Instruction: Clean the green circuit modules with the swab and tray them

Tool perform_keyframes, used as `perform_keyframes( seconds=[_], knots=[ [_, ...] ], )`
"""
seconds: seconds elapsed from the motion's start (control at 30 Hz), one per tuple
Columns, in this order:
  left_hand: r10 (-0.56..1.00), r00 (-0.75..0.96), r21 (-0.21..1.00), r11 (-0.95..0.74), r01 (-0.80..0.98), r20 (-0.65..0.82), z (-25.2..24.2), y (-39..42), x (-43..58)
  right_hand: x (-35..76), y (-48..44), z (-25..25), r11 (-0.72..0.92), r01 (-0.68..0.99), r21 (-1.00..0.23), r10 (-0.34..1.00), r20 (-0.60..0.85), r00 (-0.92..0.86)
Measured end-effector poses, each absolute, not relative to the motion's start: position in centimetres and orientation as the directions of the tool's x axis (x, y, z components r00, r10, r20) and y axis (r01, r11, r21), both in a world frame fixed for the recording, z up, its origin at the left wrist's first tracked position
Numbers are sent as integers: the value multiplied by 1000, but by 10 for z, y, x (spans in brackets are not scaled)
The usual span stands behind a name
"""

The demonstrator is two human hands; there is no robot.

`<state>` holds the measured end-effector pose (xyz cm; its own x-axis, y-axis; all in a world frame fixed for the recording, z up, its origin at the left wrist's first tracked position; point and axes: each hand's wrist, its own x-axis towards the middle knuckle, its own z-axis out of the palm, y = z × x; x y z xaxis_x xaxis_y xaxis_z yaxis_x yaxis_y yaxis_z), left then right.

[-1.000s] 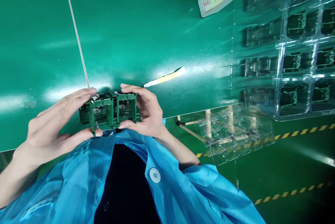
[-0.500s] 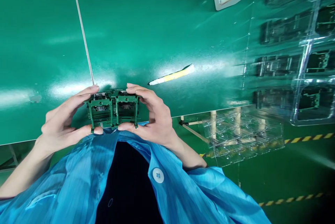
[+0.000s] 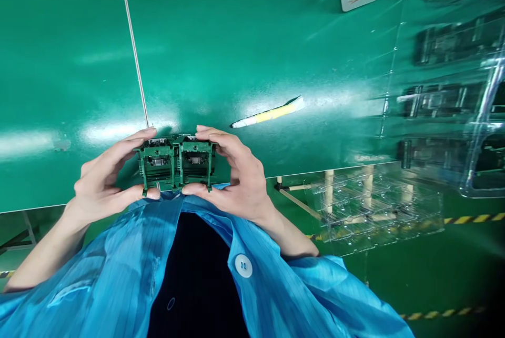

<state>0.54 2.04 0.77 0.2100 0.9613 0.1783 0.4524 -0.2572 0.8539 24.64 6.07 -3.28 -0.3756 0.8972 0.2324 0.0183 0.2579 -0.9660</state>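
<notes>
"While we have the green units (image 3: 160,151) between our hands, how far along are we?"

"As far as we can see, both are lined up side by side, left of centre in the frame, just above the blue jacket (image 3: 114,264). We would judge the lining-up done; whether they are joined or merely pressed together – we cannot tell. Anything left to do on them does not show."

"And our grip?"

"Our left hand (image 3: 104,180) grips the left one at its upper and lower edges; our right hand (image 3: 245,181) grips the right one likewise. Our pen (image 3: 270,114) lies loose on the tabletop (image 3: 256,38), right of centre in the frame, well clear of both."

"Which way do the units point?"

"Their legs (image 3: 144,176) point to the bottom of the frame, their crossbars (image 3: 196,146) sit towards the top. Together, their long axis runs left to right, nearly level; each one alone looks too foreshortened for us to name its own."

"Do they rest on anything?"

"We cannot tell – our view is from above."
</notes>
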Motion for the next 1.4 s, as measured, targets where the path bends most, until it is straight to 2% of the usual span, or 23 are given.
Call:
perform_keyframes(
  seconds=[0.2, 0.5, 0.67, 0.83, 1.17, 1.23, 1.27, 1.33, 1.4],
  knots=[
    [969, 192, 881, -225, 416, 156, 4, 19, 4, 247, 62, -32, 264, 21, -964, 894, 236, -380],
    [979, 203, 903, -121, 411, 39, -7, 18, 2, 245, 58, -37, 129, 107, -986, 928, 82, -364],
    [978, 207, 877, -80, 474, -23, -8, 18, 3, 246, 57, -42, 212, 120, -970, 905, 148, -398],
    [960, 237, 881, -236, 410, 147, -9, 21, 8, 254, 61, -41, 341, 87, -936, 848, 266, -458],
    [943, 275, 852, -297, 432, 189, -8, 18, 7, 258, 65, -34, 477, 77, -876, 770, 373, -518],
    [919, 304, 785, -378, 491, 252, -7, 22, 7, 259, 68, -40, 545, 73, -835, 741, 439, -509],
    [893, 327, 710, -445, 546, 308, -6, 25, 5, 261, 71, -43, 583, 89, -808, 726, 468, -503],
    [792, 410, 448, -599, 664, 452, -4, 34, -3, 269, 80, -48, 649, 146, -747, 702, 513, -494],
    [620, 533, 98, -700, 708, 576, 0, 46, -15, 282, 93, -47, 706, 166, -689, 655, 545, -524]
  ],
)
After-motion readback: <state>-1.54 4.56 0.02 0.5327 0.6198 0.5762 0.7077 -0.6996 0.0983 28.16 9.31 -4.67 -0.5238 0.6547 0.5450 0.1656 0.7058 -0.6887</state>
